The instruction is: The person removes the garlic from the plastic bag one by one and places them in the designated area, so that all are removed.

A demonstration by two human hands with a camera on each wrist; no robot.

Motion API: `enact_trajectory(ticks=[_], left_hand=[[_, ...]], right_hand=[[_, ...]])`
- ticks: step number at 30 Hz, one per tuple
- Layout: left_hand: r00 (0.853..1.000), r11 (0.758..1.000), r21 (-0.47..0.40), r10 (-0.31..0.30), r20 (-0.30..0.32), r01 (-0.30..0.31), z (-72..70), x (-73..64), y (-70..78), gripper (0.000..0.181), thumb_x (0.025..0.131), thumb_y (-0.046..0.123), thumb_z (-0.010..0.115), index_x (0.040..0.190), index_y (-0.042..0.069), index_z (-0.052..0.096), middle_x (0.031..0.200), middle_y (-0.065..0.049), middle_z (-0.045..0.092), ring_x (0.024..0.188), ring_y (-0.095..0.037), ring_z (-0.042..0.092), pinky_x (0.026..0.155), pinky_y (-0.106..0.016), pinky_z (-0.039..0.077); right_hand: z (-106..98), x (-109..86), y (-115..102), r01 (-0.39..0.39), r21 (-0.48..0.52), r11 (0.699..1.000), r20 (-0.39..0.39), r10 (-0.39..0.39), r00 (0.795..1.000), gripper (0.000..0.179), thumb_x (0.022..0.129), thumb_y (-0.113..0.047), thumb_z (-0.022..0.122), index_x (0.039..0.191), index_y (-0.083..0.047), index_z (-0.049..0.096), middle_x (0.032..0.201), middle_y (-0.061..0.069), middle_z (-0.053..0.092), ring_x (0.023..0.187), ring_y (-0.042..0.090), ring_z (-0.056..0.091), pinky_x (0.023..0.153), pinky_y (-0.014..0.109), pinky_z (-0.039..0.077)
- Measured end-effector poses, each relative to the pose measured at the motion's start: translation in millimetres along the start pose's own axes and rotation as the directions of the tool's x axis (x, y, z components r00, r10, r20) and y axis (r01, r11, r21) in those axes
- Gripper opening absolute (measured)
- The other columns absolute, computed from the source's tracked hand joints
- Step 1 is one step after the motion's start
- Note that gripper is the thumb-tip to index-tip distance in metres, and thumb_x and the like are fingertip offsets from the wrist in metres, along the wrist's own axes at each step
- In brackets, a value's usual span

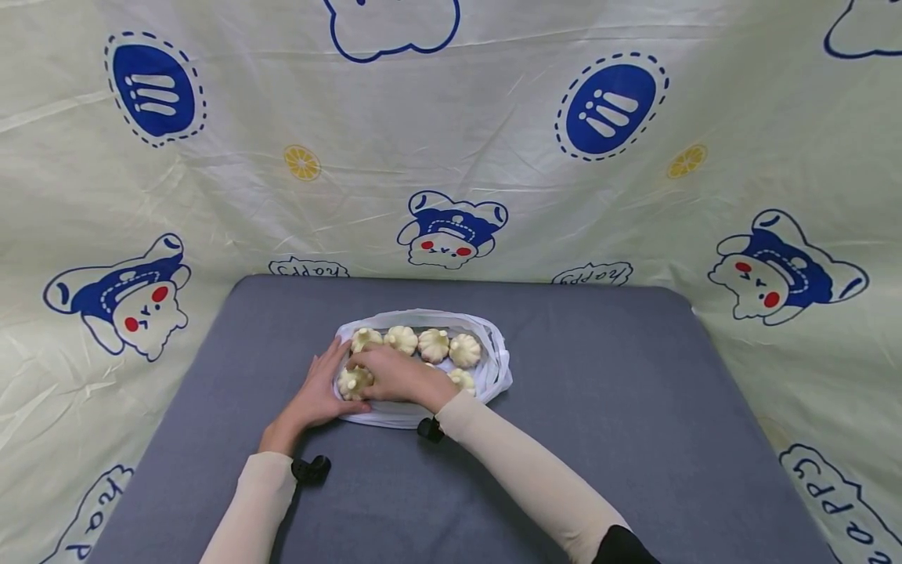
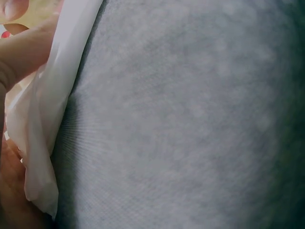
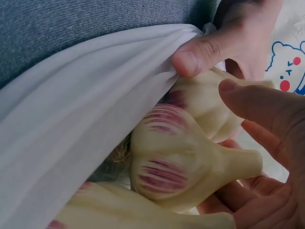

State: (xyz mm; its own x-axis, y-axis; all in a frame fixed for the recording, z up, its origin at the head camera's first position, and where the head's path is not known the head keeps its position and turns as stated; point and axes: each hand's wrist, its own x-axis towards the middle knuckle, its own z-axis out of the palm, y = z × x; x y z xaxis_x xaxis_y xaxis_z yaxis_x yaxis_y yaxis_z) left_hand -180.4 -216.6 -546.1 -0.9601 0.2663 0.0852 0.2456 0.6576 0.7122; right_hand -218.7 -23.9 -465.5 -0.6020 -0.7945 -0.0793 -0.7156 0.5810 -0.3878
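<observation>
A white plastic bag (image 1: pixel 499 368) lies spread open on the table with several garlic bulbs (image 1: pixel 465 350) in it, pale with purple streaks. At its left end my left hand (image 1: pixel 320 392) grips the rim, the thumb along the near side and the fingers up the far side. My right hand (image 1: pixel 405 374) reaches into the bag from the right and holds a garlic bulb (image 1: pixel 352 383) in the near left corner. In the right wrist view, its thumb (image 3: pixel 255 100) and fingers curl about a bulb (image 3: pixel 209 102), with another bulb (image 3: pixel 176 157) close in front.
The bag stands on a table with a grey cloth (image 1: pixel 634 407). Behind and at both sides hangs a pale curtain (image 1: pixel 493 117) printed with cartoon bears. Black wrist cameras (image 1: pixel 311 470) sit on both wrists, and one is close to the bag's near edge.
</observation>
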Motion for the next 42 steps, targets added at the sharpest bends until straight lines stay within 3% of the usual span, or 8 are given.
enact_trajectory(ticks=[13, 20, 27, 34, 42], left_hand=[[1.0, 1.0, -0.007, -0.004, 0.026, 0.004, -0.4, 0.8, 1.4, 0.123, 0.069, 0.039, 0.094, 0.164, 0.005, 0.022, 0.171, -0.024, 0.01, 0.157, -0.046, 0.011, 0.124, -0.069, 0.002], [1.0, 1.0, 0.008, -0.009, 0.03, 0.009, -0.4, 0.6, 0.3, 0.124, 0.069, 0.041, 0.094, 0.164, 0.006, 0.022, 0.171, -0.024, 0.01, 0.157, -0.047, 0.011, 0.124, -0.069, 0.003], [1.0, 1.0, -0.012, -0.012, 0.018, 0.012, -1.0, -0.9, 0.1, 0.122, 0.069, 0.038, 0.095, 0.164, 0.006, 0.024, 0.171, -0.024, 0.011, 0.157, -0.048, 0.011, 0.123, -0.069, 0.001], [1.0, 0.999, -0.032, 0.014, -0.005, -0.014, 0.7, 0.9, -1.5, 0.12, 0.068, 0.036, 0.095, 0.163, 0.007, 0.028, 0.171, -0.024, 0.013, 0.157, -0.048, 0.013, 0.123, -0.07, 0.001], [1.0, 1.0, -0.019, 0.006, 0.017, -0.005, -3.6, -1.1, -2.8, 0.116, 0.069, 0.037, 0.094, 0.16, 0.003, 0.031, 0.17, -0.024, 0.016, 0.156, -0.048, 0.016, 0.124, -0.068, 0.006]], right_hand=[[4.6, 1.3, 6.3, -0.012, 0.027, 1.0, 0.021, 0.012, 1.0, 0.046, 0.09, -0.013, 0.078, 0.134, -0.013, 0.065, 0.136, 0.008, 0.063, 0.123, 0.018, 0.059, 0.104, 0.029, 0.049], [4.0, 1.4, 8.8, -0.021, 0.032, 0.999, 0.005, 0.021, 1.0, 0.044, 0.092, -0.019, 0.078, 0.134, -0.011, 0.065, 0.137, 0.007, 0.062, 0.121, 0.017, 0.059, 0.103, 0.027, 0.048], [-2.5, -1.8, 8.9, 0.013, 0.086, 0.996, -0.07, -0.007, 0.998, 0.041, 0.093, -0.02, 0.078, 0.131, -0.009, 0.066, 0.131, 0.008, 0.063, 0.109, 0.016, 0.061, 0.095, 0.026, 0.052], [-11.3, -16.3, 8.2, 0.044, 0.156, 0.987, -0.162, -0.018, 0.987, 0.04, 0.092, -0.019, 0.078, 0.128, -0.009, 0.066, 0.13, 0.007, 0.065, 0.113, 0.018, 0.064, 0.097, 0.025, 0.052], [-17.8, -43.9, 17.2, 0.106, 0.321, 0.941, -0.298, -0.006, 0.954, 0.041, 0.091, -0.017, 0.079, 0.128, -0.006, 0.067, 0.126, 0.01, 0.066, 0.11, 0.023, 0.068, 0.096, 0.034, 0.057]])
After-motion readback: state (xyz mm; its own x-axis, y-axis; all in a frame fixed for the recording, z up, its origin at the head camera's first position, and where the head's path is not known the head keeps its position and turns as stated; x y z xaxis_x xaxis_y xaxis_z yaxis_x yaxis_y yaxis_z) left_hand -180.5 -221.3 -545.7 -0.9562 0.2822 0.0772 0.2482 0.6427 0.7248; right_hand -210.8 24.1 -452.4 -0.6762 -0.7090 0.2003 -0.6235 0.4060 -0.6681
